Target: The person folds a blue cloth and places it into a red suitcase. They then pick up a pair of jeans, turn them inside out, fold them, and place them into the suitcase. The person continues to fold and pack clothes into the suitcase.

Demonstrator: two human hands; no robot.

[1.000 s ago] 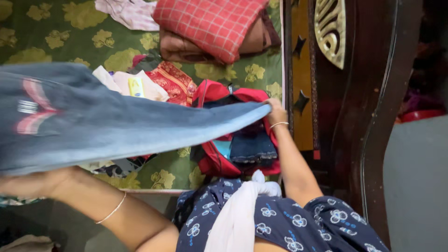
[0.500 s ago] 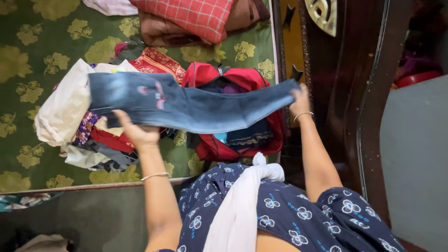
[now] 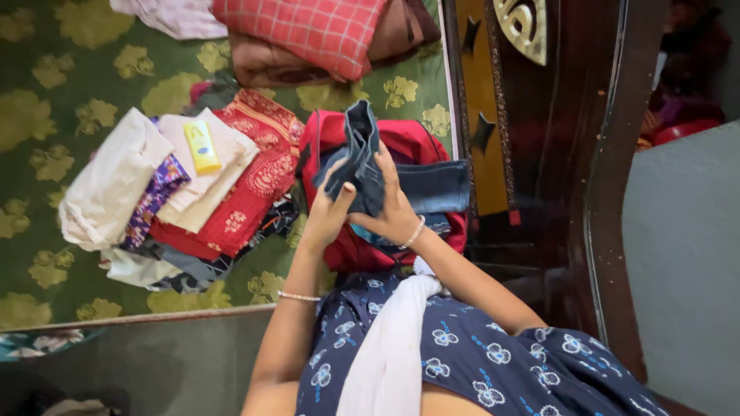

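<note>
Two hands hold one bunched pair of blue jeans (image 3: 362,158) up over the bed. The left hand (image 3: 327,212) and the right hand (image 3: 393,212) are closed on its lower end, side by side. The jeans stand up, pointing away. Beyond them lies an open red bag (image 3: 408,142), then pillows (image 3: 308,31).
</note>
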